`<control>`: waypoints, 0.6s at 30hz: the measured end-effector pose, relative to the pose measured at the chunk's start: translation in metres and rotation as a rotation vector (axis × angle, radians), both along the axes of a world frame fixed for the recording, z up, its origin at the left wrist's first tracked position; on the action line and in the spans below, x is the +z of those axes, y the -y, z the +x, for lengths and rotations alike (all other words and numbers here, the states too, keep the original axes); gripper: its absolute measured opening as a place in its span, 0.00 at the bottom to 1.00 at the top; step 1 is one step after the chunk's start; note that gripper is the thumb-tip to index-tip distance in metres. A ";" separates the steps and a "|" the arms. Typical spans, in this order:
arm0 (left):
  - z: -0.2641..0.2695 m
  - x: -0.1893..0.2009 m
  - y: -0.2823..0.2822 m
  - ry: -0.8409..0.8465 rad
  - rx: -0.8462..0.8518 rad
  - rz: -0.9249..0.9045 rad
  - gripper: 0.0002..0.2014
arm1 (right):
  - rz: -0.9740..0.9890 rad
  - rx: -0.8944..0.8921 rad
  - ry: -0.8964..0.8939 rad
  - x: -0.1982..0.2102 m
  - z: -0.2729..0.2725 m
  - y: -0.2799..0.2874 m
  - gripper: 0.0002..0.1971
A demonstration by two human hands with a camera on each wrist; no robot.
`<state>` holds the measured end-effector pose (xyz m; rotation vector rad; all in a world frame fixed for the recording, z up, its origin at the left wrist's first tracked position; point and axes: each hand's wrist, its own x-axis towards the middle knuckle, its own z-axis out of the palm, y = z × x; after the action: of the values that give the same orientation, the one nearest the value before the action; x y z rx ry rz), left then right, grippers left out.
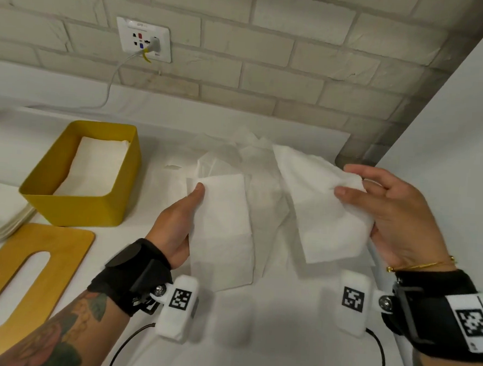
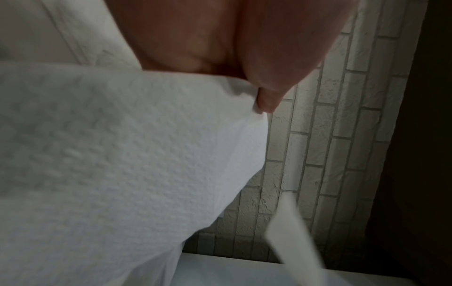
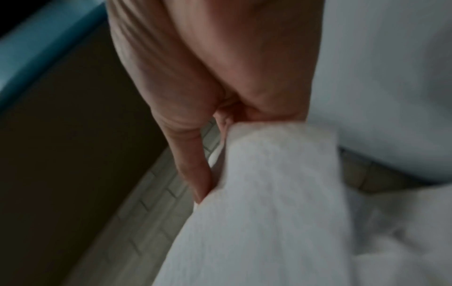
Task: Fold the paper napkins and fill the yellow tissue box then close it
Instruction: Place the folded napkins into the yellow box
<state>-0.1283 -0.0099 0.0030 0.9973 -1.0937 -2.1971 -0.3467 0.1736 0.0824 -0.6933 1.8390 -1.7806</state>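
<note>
A: Nearest, at 6 o'clock?
B: Left hand pinches a folded white paper napkin; right hand, 3 o'clock, pinches a crumpled white napkin
A: Farther?
B: Open yellow rectangular tissue box, 10 o'clock, napkins inside

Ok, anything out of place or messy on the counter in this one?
Mostly tidy. The one messy spot is the loose, crumpled heap of napkins behind the hands, unfolded and overlapping. The yellow tissue box stands upright with folded napkins inside; its wooden lid lies flat beside it.
</note>
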 end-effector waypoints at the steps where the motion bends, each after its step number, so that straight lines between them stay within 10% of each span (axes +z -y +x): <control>1: -0.002 0.000 -0.001 -0.007 -0.006 0.012 0.19 | -0.091 0.042 0.059 0.010 0.010 0.005 0.27; 6: -0.008 0.003 -0.006 -0.043 -0.018 0.051 0.19 | -0.103 0.128 0.237 -0.011 0.053 0.041 0.31; 11: -0.009 -0.004 -0.004 -0.076 -0.019 0.031 0.24 | 0.113 0.116 0.258 -0.067 0.088 0.056 0.08; 18: -0.006 -0.010 0.001 -0.124 -0.039 0.128 0.40 | 0.083 0.014 0.289 -0.090 0.099 0.061 0.03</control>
<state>-0.1341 -0.0105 -0.0068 0.8854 -0.9341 -2.3513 -0.2477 0.1129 -0.0078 -0.3923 1.6962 -1.6857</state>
